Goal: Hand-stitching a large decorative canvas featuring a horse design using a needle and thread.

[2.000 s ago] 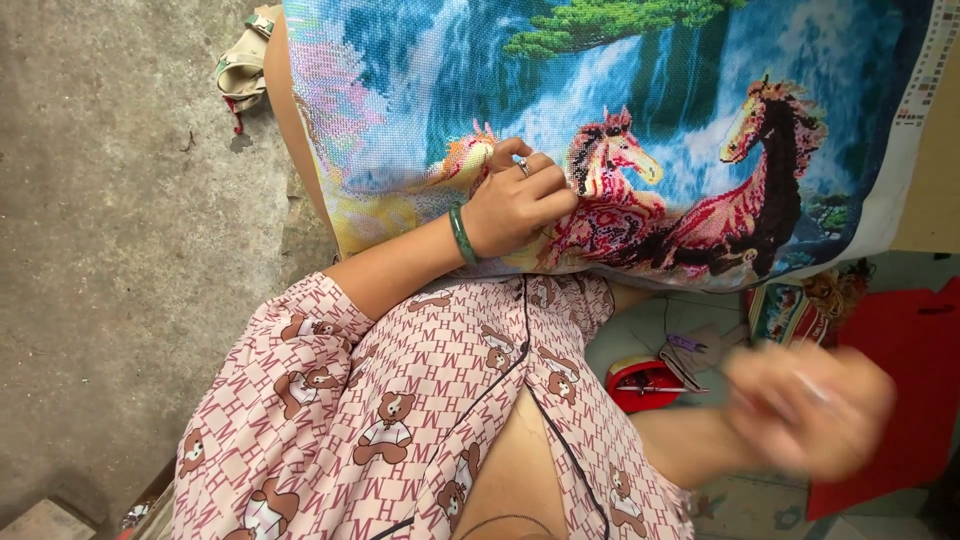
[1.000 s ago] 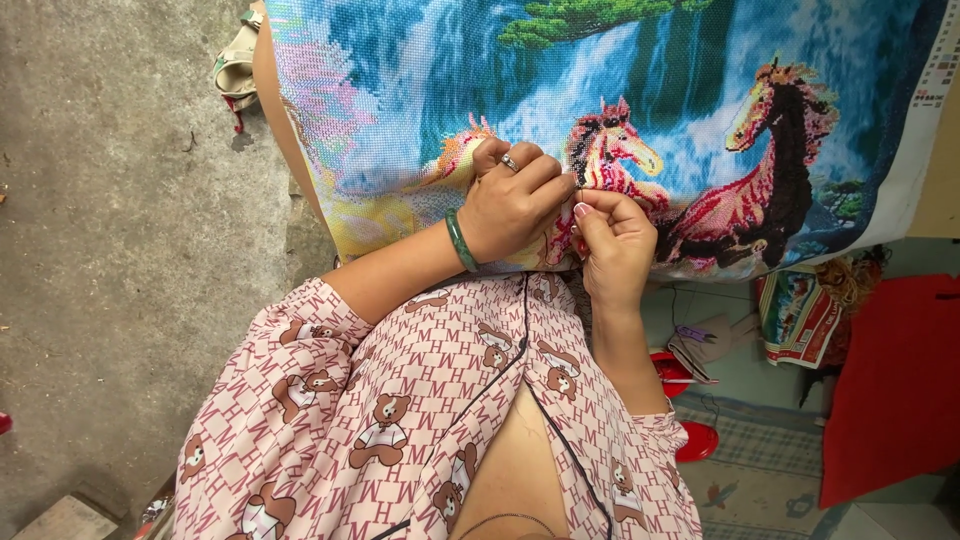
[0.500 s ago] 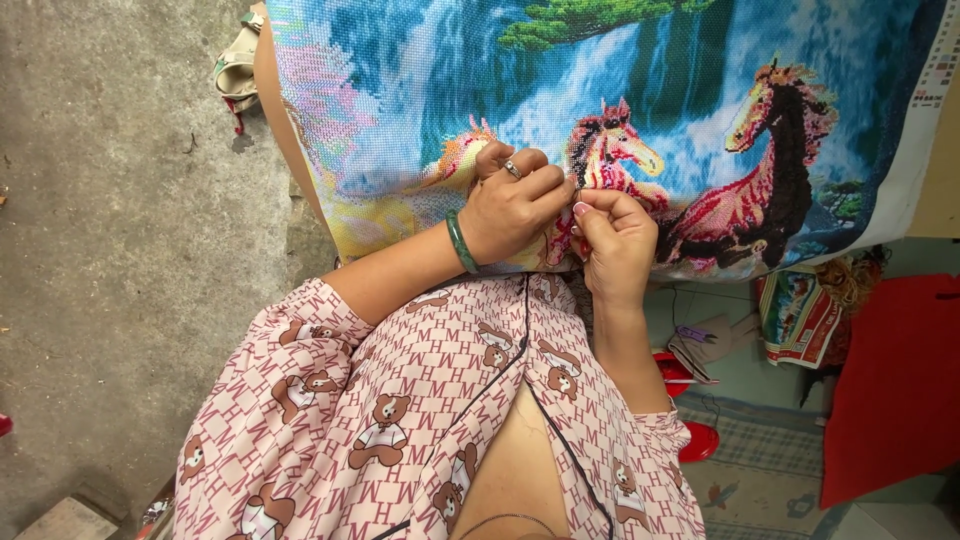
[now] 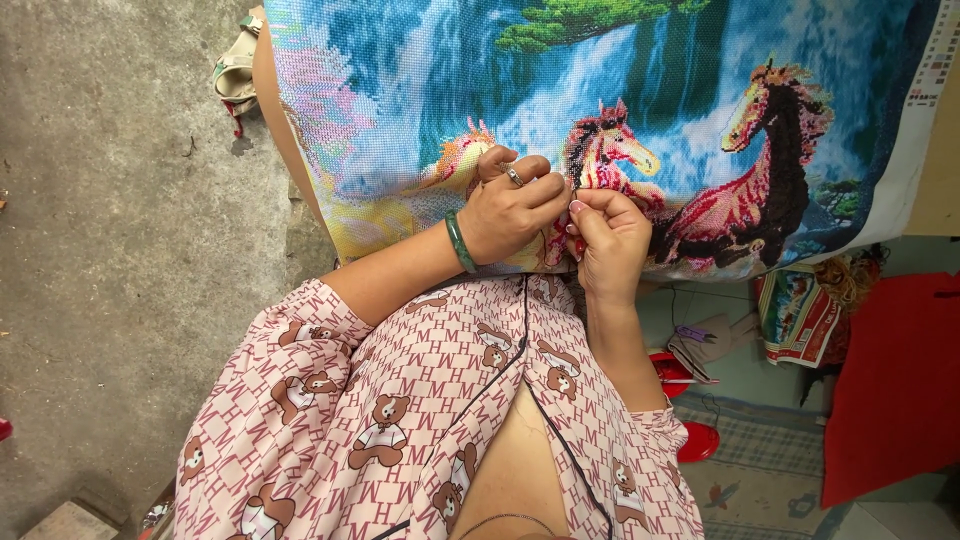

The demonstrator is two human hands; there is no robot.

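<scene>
A large cross-stitch canvas [image 4: 690,90] with a blue waterfall, green trees and pink-and-brown horses hangs over my lap. My left hand [image 4: 510,205], with a ring and a green bangle [image 4: 458,241], rests on the canvas beside a pink horse's head [image 4: 610,150] and holds the fabric bunched under its fingers. My right hand [image 4: 610,235] is right beside it, thumb and forefinger pinched at the fabric on a needle too thin to see clearly. The two hands touch at the fingertips. My pink bear-print shirt [image 4: 420,400] fills the lower frame.
Bare concrete floor [image 4: 120,260] lies to the left, with a beige bag [image 4: 235,70] at the canvas's top corner. To the right, below the canvas, are a folded printed sheet [image 4: 795,310], a small pouch [image 4: 705,345], red round objects [image 4: 700,440] and a red panel [image 4: 890,380].
Two seconds ago my right hand was drawn out low to the right, blurred. It came back to the canvas beside my left hand and has stayed there. The left hand has barely shifted.
</scene>
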